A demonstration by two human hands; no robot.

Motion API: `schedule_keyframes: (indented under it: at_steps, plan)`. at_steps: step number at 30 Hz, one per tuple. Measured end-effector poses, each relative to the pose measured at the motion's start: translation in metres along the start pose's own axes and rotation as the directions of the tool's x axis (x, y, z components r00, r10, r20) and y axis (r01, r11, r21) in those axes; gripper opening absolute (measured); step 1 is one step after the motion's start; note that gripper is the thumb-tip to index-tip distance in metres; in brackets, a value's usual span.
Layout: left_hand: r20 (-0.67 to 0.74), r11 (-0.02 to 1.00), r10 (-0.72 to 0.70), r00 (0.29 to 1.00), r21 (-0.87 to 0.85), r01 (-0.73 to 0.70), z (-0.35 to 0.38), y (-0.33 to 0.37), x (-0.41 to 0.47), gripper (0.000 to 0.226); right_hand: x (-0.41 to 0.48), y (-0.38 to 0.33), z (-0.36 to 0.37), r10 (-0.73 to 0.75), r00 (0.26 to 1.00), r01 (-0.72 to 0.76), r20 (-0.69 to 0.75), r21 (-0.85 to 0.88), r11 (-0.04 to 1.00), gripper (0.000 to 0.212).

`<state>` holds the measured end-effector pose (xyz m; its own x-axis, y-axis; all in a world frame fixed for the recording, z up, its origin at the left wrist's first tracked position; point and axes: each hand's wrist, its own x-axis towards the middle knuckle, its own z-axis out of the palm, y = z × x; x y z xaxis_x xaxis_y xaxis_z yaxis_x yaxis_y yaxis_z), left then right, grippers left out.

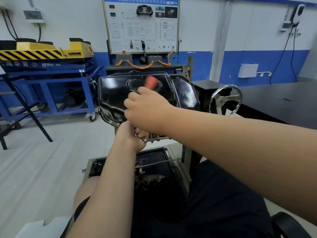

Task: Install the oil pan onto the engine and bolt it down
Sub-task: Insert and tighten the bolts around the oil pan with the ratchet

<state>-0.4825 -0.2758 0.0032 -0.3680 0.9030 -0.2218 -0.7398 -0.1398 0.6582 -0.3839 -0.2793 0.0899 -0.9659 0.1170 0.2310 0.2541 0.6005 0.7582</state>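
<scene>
You're in an automotive training workshop: what looks like a wiring trainer board (140, 24) upper centre, hazard-striped lift cart (44, 66) left, mounted engine (110, 119) mid-frame.

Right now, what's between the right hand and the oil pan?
Head view: only a blurred red-handled tool, gripped by the right hand, its handle showing against the oil pan. Its tip is hidden.

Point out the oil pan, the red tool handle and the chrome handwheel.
oil pan (111, 93): head view, on its glossy black left side.
red tool handle (151, 81): head view, on the middle of the blurred grip.
chrome handwheel (223, 101): head view, on its centre hub.
</scene>
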Motion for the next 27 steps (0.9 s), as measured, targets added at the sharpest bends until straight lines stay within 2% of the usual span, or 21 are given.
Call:
schedule_keyframes:
  at_steps: [1,2,4,5,7,8,10,12,14,15,17,19,21,22,24,25,27]
  plan:
    - [-0.004,1.000,-0.005,1.000,0.023,0.005,0.000,0.001,0.000,0.028,0.001,-0.003,-0.001,0.107,0.992,-0.111,0.065,0.052,0.993,0.022]
    - [-0.006,0.998,0.005,1.000,0.069,-0.005,-0.001,0.001,-0.001,0.026,0.002,-0.004,-0.001,0.206,0.967,-0.226,0.148,0.133,0.965,0.031]
    - [-0.034,0.974,0.078,0.996,0.218,-0.069,-0.001,-0.001,-0.002,0.025,0.002,-0.011,0.000,0.295,0.913,-0.373,0.283,0.280,0.884,0.044]
    - [-0.043,0.966,0.115,0.992,0.237,-0.102,-0.003,-0.003,-0.001,0.026,0.003,-0.014,0.000,0.308,0.906,-0.393,0.292,0.303,0.868,0.044]
    - [-0.015,0.991,0.096,0.995,0.096,-0.094,-0.006,-0.004,-0.001,0.027,0.006,-0.014,-0.001,0.239,0.956,-0.274,0.170,0.223,0.936,0.034]
    - [0.023,0.997,0.076,0.997,0.017,-0.076,-0.008,-0.004,-0.001,0.030,0.007,-0.011,0.000,0.156,0.984,-0.168,0.084,0.158,0.973,0.026]
    - [0.090,0.996,0.046,0.995,-0.076,-0.039,-0.009,-0.003,0.000,0.038,0.009,-0.001,0.000,-0.015,0.999,0.015,-0.031,0.017,1.000,0.025]
    - [0.105,0.995,0.028,0.994,-0.099,-0.018,-0.006,-0.004,-0.001,0.043,0.010,0.006,0.002,-0.105,0.991,0.097,-0.086,-0.096,0.991,0.027]
    - [0.073,0.996,0.036,0.997,-0.082,-0.030,-0.004,-0.004,0.000,0.039,0.010,0.003,0.002,-0.117,0.990,0.108,-0.084,-0.100,0.989,0.028]
    - [0.058,0.997,0.036,0.998,-0.068,-0.032,-0.003,-0.003,0.001,0.038,0.009,0.000,0.000,-0.084,0.995,0.081,-0.056,-0.065,0.995,0.026]
    - [0.046,0.997,0.036,0.998,-0.070,-0.033,-0.003,-0.003,-0.003,0.034,0.007,-0.003,-0.003,0.103,0.993,-0.106,0.064,0.060,0.993,0.024]
    - [0.033,0.999,0.035,0.999,-0.042,-0.034,-0.004,-0.005,-0.008,0.029,0.006,-0.010,-0.001,0.304,0.921,-0.357,0.242,0.219,0.908,0.038]
    - [0.064,0.999,0.025,0.998,-0.027,-0.024,-0.002,-0.007,-0.013,0.026,0.007,-0.017,0.004,0.385,0.864,-0.481,0.326,0.302,0.823,0.041]
    - [0.079,0.999,0.019,0.997,-0.050,-0.016,-0.003,-0.008,-0.012,0.026,0.006,-0.017,0.004,0.378,0.873,-0.464,0.309,0.285,0.839,0.038]
    - [0.098,0.995,0.004,0.995,-0.103,0.007,-0.003,-0.004,-0.009,0.037,0.003,-0.011,0.002,0.275,0.944,-0.309,0.182,0.198,0.930,0.028]
    - [0.116,0.993,-0.011,0.993,-0.118,0.025,-0.002,-0.003,-0.008,0.043,0.000,-0.005,0.002,0.169,0.981,-0.180,0.098,0.113,0.977,0.026]
    - [0.147,0.989,-0.051,0.988,-0.128,0.070,0.001,-0.002,-0.008,0.050,-0.004,0.007,0.003,-0.050,0.998,0.049,-0.026,-0.043,0.998,0.029]
